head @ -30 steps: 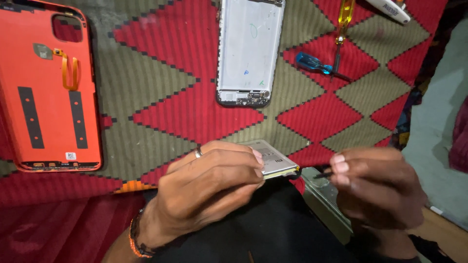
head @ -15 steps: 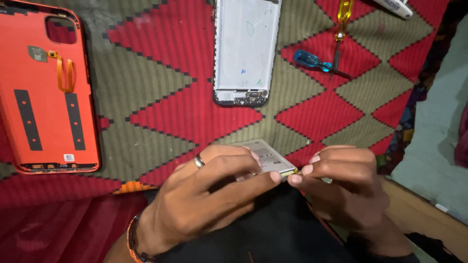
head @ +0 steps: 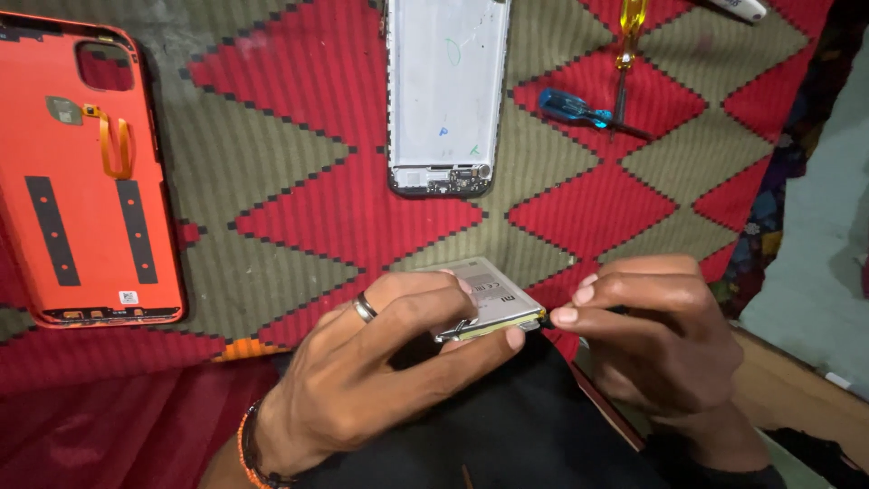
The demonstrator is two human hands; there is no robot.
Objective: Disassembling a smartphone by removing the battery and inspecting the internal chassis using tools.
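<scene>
View from the head camera, looking down on a woven rug (head: 299, 208) with a red and olive diamond pattern, which carries the parts. The left hand (head: 380, 371), with a ring (head: 364, 308) on one finger and a beaded orange bracelet (head: 246, 445) at the wrist, grips a flat silver battery (head: 489, 294) above the near edge of the rug, over a dark cloth (head: 507, 426); its thumb lies along the battery's lower edge and the other fingers curl over the top face, so the hand is closed on the battery. The battery is held nearly level, slightly tilted, its right-hand corner toward the other hand. The right hand (head: 652, 335) is just beside it, fingers bent and pinched together, their tips touching that right-hand corner of the battery; whether they hold a small tool or only the battery's edge cannot be told. At the left edge of the rug lies an orange phone back cover (head: 81, 181), inner side up, with two black strips, an orange ribbon cable and a camera opening near its far end. At the middle of the far edge lies a phone frame (head: 445, 91), pale inner face up, a dark circuit strip along its near end. Toward the far right corner lie a blue-handled screwdriver (head: 579, 110) and, just beyond it, a yellow-handled screwdriver (head: 629, 36), their shafts crossing or nearly so. All of these lie well apart from the hands.
</scene>
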